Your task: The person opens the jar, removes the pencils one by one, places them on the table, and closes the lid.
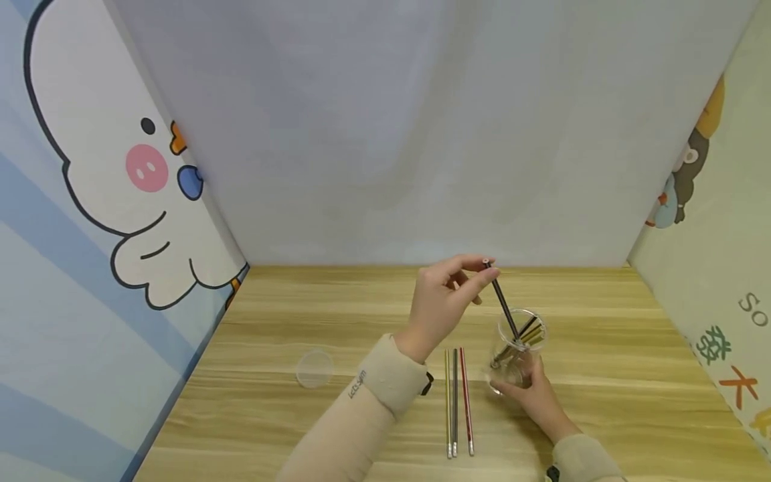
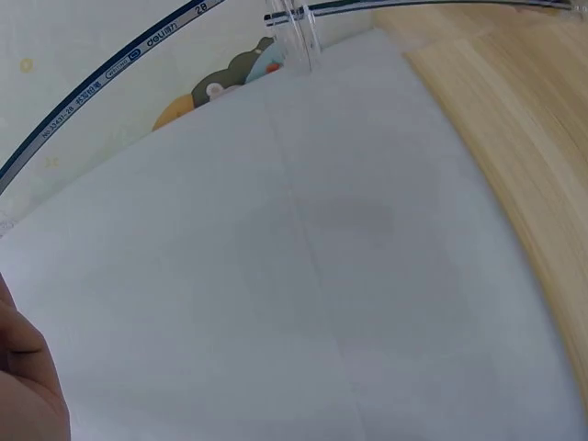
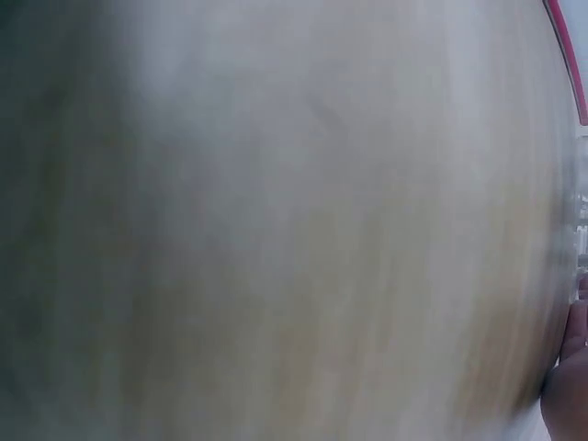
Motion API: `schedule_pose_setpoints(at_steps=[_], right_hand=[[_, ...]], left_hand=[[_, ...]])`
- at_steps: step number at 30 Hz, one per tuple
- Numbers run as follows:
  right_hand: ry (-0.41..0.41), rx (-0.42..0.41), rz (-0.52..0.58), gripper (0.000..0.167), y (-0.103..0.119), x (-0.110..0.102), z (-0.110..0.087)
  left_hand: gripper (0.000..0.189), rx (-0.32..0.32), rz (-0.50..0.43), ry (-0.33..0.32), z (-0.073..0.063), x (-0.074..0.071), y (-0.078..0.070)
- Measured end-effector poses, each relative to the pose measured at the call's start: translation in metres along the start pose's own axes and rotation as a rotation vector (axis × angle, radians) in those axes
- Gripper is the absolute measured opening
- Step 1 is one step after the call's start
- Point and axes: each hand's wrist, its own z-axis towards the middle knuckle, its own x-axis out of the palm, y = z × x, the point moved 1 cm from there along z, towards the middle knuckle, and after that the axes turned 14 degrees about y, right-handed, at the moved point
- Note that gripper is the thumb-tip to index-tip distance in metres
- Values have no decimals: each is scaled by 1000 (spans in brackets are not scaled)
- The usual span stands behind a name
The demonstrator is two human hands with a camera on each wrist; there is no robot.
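In the head view, my left hand [image 1: 441,301] pinches a dark pencil [image 1: 503,301] near its upper end. The pencil slants down into a clear jar [image 1: 512,369], its lower part inside the rim. Several dark and yellowish pencils [image 1: 531,335] lean in the jar. My right hand [image 1: 541,400] holds the jar low on its side. The left wrist view shows a dark blue pencil [image 2: 124,62] with printed lettering, and part of the left hand [image 2: 28,377]. In the blurred right wrist view, only an edge of the right hand [image 3: 571,386] shows.
Left of the jar, a yellow pencil [image 1: 448,402], a grey pencil [image 1: 455,402] and a red pencil [image 1: 467,402] lie side by side on the wooden table [image 1: 241,415]. A clear round disc [image 1: 314,369] lies farther left. A pale wall [image 1: 373,167] stands behind.
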Motion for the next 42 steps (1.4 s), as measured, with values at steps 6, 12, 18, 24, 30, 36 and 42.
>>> schedule_pose_setpoints(at_steps=[6, 12, 18, 24, 30, 36, 42], right_hand=[[-15, -83, 50, 93, 0, 0, 0], [-12, -119, 50, 99, 6, -1, -2], [-34, -89, 11, 95, 14, -5, -5], [-59, -53, -2, 80, 20, -6, -9], [-71, -105, 13, 87, 23, -6, -11], [-98, -92, 5, 90, 28, -7, -12], [-131, -94, 9, 95, 37, -6, -14]], left_hand=[[19, -32, 11, -58, -8, -17, 0], [20, -110, -21, -116, -18, -28, 8], [19, -189, -41, -130, -28, -32, 18], [19, -269, -49, -137, -39, -34, 28], [22, -383, -41, -139, -49, -34, 42], [29, -504, -10, -97, -59, -30, 52], [33, -573, 1, -73, -68, -24, 62]])
